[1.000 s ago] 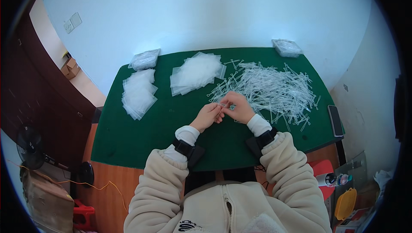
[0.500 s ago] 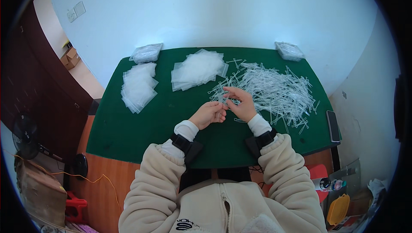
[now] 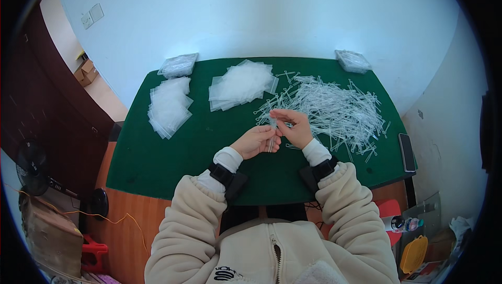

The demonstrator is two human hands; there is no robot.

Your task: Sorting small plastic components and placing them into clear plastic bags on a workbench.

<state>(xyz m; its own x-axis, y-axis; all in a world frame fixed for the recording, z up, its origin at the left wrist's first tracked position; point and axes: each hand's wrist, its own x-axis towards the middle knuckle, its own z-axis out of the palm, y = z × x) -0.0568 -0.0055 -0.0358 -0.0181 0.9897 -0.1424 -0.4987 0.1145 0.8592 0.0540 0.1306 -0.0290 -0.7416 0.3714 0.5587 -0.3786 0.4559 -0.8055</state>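
In front of me, over the near middle of the green table, my left hand (image 3: 255, 142) is closed around a small bundle of thin clear plastic sticks (image 3: 273, 122). Their lower ends poke out beneath its fingers. My right hand (image 3: 296, 128) has its fingers and thumb about the upper end of the same bundle, and the hands touch or nearly touch. Just beyond and to the right spreads a large loose pile of similar clear sticks (image 3: 334, 111) with small looped ends. How many sticks I hold is too fine to make out.
Clear plastic bags lie in a middle stack (image 3: 241, 86) and a left stack (image 3: 168, 105). Filled clear packs stand at the back left (image 3: 179, 65) and back right (image 3: 353, 62). A phone (image 3: 406, 152) lies at the right edge of the green table (image 3: 172, 166).
The stick bundle now stands more upright, with its lower ends showing below my left fingers. My right fingers have dropped slightly and closed in on its top.
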